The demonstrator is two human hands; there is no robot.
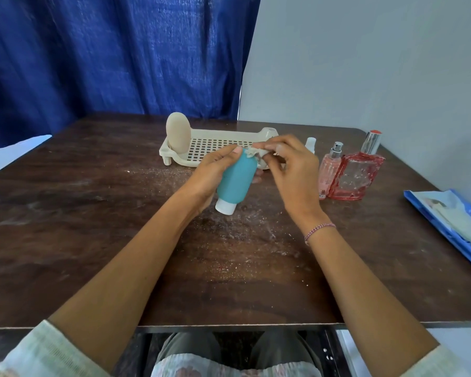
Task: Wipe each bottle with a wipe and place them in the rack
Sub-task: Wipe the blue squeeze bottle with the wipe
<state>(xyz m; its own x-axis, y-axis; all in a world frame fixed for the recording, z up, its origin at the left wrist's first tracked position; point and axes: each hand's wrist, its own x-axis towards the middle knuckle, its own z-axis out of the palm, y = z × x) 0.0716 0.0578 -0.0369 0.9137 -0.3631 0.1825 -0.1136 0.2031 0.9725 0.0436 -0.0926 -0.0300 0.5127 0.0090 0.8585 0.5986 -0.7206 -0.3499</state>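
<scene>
My left hand [212, 172] grips a teal bottle [237, 180] with a white cap, tilted so the cap points down toward me. My right hand [291, 170] pinches a small crumpled white wipe [256, 153] against the bottle's upper end. Behind my hands lies the beige perforated rack [215, 145], with a beige oval bottle [178, 136] standing at its left end. To the right stand a slim pink spray bottle [329, 170], a larger red glass perfume bottle [356, 175] and a small white-capped bottle [310, 144], partly hidden by my right hand.
A blue wipe packet [452, 221] lies at the table's right edge. The dark wooden table [93, 213] carries dust and glitter specks in the middle. A blue curtain hangs behind the table and a grey wall stands at the right.
</scene>
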